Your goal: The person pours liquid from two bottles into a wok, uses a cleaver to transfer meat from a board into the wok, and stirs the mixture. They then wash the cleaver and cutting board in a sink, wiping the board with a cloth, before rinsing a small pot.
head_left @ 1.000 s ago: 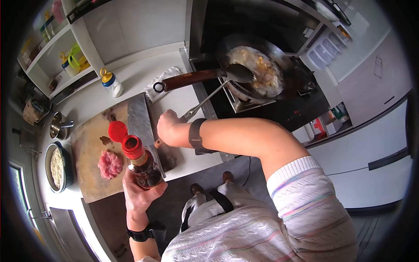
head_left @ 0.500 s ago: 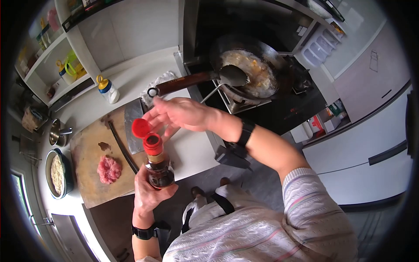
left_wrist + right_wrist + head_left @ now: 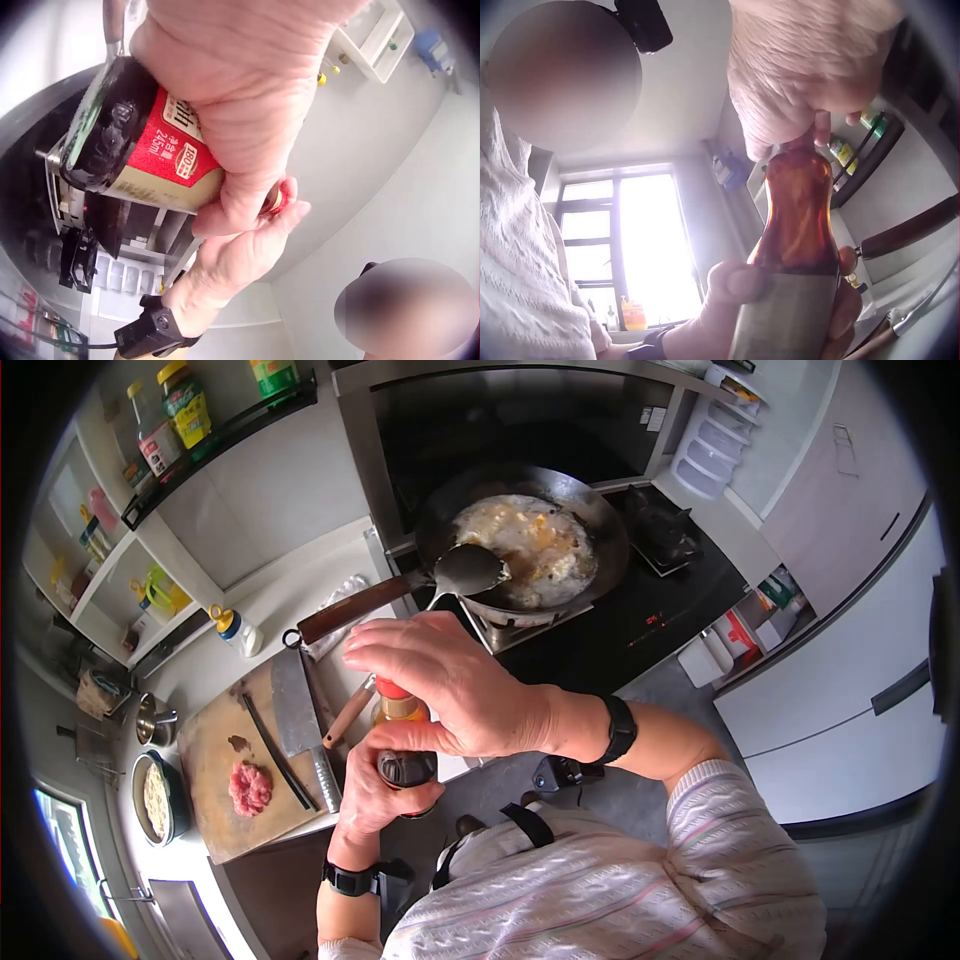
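Observation:
My left hand (image 3: 375, 790) grips a dark glass bottle (image 3: 408, 765) by its body, thumb across the front. Over the bottle's top lies my right hand (image 3: 465, 685), its fingers and thumb about the red cap (image 3: 390, 688), which is mostly covered. In the left wrist view, the bottle's red label (image 3: 172, 142) shows beside my left hand (image 3: 232, 97), and my right hand (image 3: 240, 259) holds the cap end. The right wrist view has the amber neck (image 3: 799, 206) below my right hand (image 3: 810, 67), with my left hand (image 3: 731, 292) around the lower part.
A wok (image 3: 605, 550) with bubbling food sits on the stove, a ladle (image 3: 468, 570) at its rim. Left are a cutting board (image 3: 215, 760) with pink meat (image 3: 250, 790), a cleaver (image 3: 292, 705) and a dark strip (image 3: 270, 750). A bowl (image 3: 178, 800) stands beyond.
My right hand has let go of the ladle's handle and come over the bottle's top, where the red lid stood flipped up. The head view has shifted, bringing the upper shelf into sight.

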A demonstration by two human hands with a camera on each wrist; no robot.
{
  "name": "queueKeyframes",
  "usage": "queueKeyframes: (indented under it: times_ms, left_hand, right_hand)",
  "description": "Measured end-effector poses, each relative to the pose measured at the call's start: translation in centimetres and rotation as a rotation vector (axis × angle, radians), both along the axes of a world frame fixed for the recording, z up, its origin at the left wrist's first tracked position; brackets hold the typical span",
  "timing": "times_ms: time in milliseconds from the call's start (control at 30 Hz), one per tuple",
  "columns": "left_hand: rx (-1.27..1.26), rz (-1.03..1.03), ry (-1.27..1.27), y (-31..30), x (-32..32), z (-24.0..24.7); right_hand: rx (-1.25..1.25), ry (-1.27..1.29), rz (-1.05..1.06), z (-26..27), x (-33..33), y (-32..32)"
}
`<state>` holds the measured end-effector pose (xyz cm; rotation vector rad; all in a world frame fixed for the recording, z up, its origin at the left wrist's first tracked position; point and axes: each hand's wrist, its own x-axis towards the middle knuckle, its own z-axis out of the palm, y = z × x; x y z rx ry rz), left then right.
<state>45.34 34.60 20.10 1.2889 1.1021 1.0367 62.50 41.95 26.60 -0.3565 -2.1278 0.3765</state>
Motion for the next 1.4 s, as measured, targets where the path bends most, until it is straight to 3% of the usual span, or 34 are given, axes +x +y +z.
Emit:
queueKeyframes:
  times_ms: [233,367,433,500,600,733,833,1000,1100,1167,1233,1333,1400]
  left_hand:
    - [0.049,0.001,0.103,1.4,4.2,1.5]
    - [0.029,0.078,0.158,2.3,5.1,3.7]
    - [0.109,0.151,0.113,3.4,3.9,5.0]
    - [0.154,0.215,-0.016,4.9,1.8,7.9]
    - [0.395,0.370,0.005,8.7,-2.7,12.6]
    - [0.499,0.588,0.177,14.7,-8.8,19.0]
    - [0.639,0.553,0.212,20.7,-12.8,22.7]
    - [0.557,0.701,0.251,28.5,-14.0,28.0]
    - [0.707,0.752,0.256,34.8,-15.8,28.2]
    - [0.754,0.780,0.457,37.7,-15.9,28.2]
    - [0.809,0.804,0.450,41.4,-17.0,27.1]
    - [0.721,0.940,0.653,44.4,-16.9,25.8]
    - [0.683,0.914,0.668,45.3,-17.0,25.2]
  right_hand:
    - [0.089,0.079,-0.116,0.1,3.3,1.5]
    - [-0.188,0.090,0.080,1.5,5.4,2.8]
    - [-0.260,0.266,0.146,2.4,6.6,2.8]
    - [-0.302,0.242,0.072,3.0,8.6,2.8]
    - [-0.336,0.069,0.012,1.8,11.7,3.6]
    - [-0.541,-0.024,-0.149,-0.6,14.7,3.5]
    - [-0.664,-0.009,-0.238,-1.4,16.1,3.2]
    - [-0.792,0.076,-0.319,-2.7,17.5,3.3]
    - [-0.889,0.137,-0.365,-4.0,17.7,3.6]
    - [-0.959,0.176,-0.391,-4.6,17.8,3.5]
    - [-0.982,0.107,-0.401,-4.9,18.1,3.4]
    - [-1.048,0.230,-0.440,-5.2,17.6,3.3]
    - [-1.052,0.219,-0.454,-5.5,17.6,3.4]
